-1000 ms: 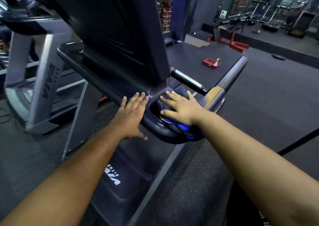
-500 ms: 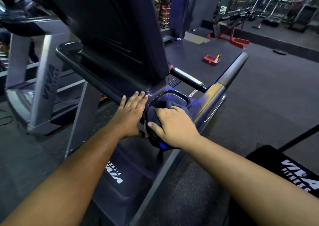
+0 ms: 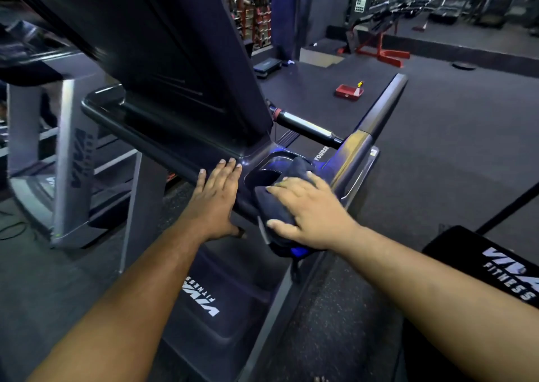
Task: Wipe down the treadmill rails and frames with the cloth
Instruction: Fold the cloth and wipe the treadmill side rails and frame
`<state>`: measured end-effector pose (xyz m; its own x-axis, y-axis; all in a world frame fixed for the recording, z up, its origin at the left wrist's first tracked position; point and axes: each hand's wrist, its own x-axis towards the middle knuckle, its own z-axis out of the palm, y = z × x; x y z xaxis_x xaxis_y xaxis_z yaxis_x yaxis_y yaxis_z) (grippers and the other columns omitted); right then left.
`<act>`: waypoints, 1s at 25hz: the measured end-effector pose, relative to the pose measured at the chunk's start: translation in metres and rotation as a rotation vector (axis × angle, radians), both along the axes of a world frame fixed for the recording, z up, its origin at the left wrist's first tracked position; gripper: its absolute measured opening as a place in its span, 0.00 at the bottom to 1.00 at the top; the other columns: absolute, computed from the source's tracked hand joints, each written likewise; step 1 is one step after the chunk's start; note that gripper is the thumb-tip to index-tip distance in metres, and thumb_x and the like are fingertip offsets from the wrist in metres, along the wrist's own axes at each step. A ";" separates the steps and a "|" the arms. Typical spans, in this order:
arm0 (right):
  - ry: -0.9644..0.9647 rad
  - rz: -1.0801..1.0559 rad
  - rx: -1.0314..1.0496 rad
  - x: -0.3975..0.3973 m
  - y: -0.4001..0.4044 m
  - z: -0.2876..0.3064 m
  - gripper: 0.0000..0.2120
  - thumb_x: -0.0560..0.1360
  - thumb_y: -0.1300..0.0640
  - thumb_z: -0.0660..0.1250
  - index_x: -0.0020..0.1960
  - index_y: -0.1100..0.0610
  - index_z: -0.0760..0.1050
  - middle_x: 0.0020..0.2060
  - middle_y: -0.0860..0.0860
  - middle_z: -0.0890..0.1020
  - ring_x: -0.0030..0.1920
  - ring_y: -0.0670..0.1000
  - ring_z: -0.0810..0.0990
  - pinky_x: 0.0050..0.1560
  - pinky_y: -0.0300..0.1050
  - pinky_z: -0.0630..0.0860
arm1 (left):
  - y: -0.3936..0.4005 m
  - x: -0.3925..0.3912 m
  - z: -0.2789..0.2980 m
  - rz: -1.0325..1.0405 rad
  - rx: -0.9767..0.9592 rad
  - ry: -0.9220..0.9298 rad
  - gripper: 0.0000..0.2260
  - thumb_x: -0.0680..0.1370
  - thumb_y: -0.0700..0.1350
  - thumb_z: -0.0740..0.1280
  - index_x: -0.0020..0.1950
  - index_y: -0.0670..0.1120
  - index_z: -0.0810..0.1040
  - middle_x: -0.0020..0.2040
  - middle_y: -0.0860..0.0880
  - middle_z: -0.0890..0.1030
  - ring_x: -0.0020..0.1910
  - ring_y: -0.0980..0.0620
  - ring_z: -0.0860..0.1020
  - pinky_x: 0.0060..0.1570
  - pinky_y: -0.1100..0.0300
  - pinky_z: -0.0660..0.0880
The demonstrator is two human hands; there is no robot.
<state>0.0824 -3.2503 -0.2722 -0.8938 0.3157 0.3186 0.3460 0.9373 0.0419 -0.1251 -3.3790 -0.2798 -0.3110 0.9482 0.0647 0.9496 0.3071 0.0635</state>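
Note:
I stand at the front corner of a dark treadmill, under its tilted console (image 3: 175,60). My left hand (image 3: 215,200) lies flat, fingers straight, on the console frame's front edge (image 3: 140,127). My right hand (image 3: 309,212) presses a dark blue cloth (image 3: 277,203) with spread fingers onto the rim of the cup-holder recess (image 3: 259,177) at the frame's corner. The cloth drapes over the corner and hides it. A grey side rail (image 3: 379,113) runs away from this corner to the upper right, with a short black-and-chrome grip bar (image 3: 306,127) beside it.
A second treadmill (image 3: 73,160) stands close on the left. A black cover with a white logo (image 3: 204,297) sits below my hands, and another (image 3: 501,270) lies at right. A small red tray (image 3: 348,92) sits on the floor beyond, and a red-framed bench (image 3: 379,46) stands at the back.
My right hand dragged the cloth out of the cup-holder recess toward the near corner of the frame, then spread its fingers over it. My left hand has stayed in place.

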 end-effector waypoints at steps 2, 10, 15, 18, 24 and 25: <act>-0.056 -0.018 -0.084 0.018 0.029 0.005 0.36 0.75 0.30 0.52 0.78 0.47 0.62 0.77 0.49 0.65 0.79 0.50 0.58 0.77 0.60 0.53 | 0.000 0.000 -0.001 -0.002 -0.005 -0.006 0.68 0.58 0.65 0.79 0.80 0.46 0.36 0.81 0.50 0.36 0.79 0.51 0.33 0.77 0.45 0.34; -0.166 -0.185 -0.236 -0.026 0.030 0.025 0.34 0.79 0.32 0.50 0.81 0.45 0.53 0.81 0.47 0.52 0.81 0.50 0.47 0.77 0.66 0.43 | 0.000 0.002 0.013 -0.019 -0.086 -0.011 0.71 0.57 0.74 0.74 0.79 0.45 0.30 0.79 0.48 0.30 0.78 0.50 0.30 0.77 0.43 0.35; 0.116 -0.078 -0.241 0.041 0.053 -0.005 0.37 0.75 0.30 0.51 0.79 0.47 0.60 0.79 0.50 0.62 0.80 0.52 0.54 0.77 0.65 0.49 | -0.001 0.020 0.020 -0.052 0.084 -0.220 0.60 0.62 0.82 0.56 0.79 0.50 0.30 0.79 0.52 0.30 0.77 0.56 0.29 0.78 0.45 0.38; 0.074 -0.285 -0.311 0.017 0.087 0.010 0.39 0.72 0.29 0.47 0.77 0.47 0.63 0.78 0.49 0.64 0.79 0.51 0.56 0.77 0.66 0.48 | 0.013 0.054 0.028 -0.127 0.149 -0.203 0.55 0.65 0.81 0.47 0.81 0.50 0.35 0.80 0.52 0.32 0.78 0.57 0.31 0.78 0.47 0.38; 0.100 0.038 -0.277 0.052 0.086 -0.013 0.38 0.76 0.31 0.50 0.80 0.49 0.57 0.80 0.47 0.58 0.80 0.48 0.51 0.78 0.58 0.40 | 0.069 0.110 0.036 -0.025 0.105 -0.038 0.57 0.63 0.82 0.35 0.81 0.45 0.36 0.81 0.47 0.36 0.80 0.51 0.36 0.78 0.45 0.39; 0.095 0.073 -0.249 0.058 0.110 -0.014 0.38 0.76 0.31 0.51 0.80 0.49 0.57 0.80 0.47 0.59 0.80 0.48 0.50 0.78 0.56 0.40 | 0.080 0.116 0.036 -0.003 0.090 -0.011 0.56 0.63 0.81 0.35 0.81 0.45 0.36 0.81 0.47 0.36 0.80 0.51 0.36 0.78 0.45 0.39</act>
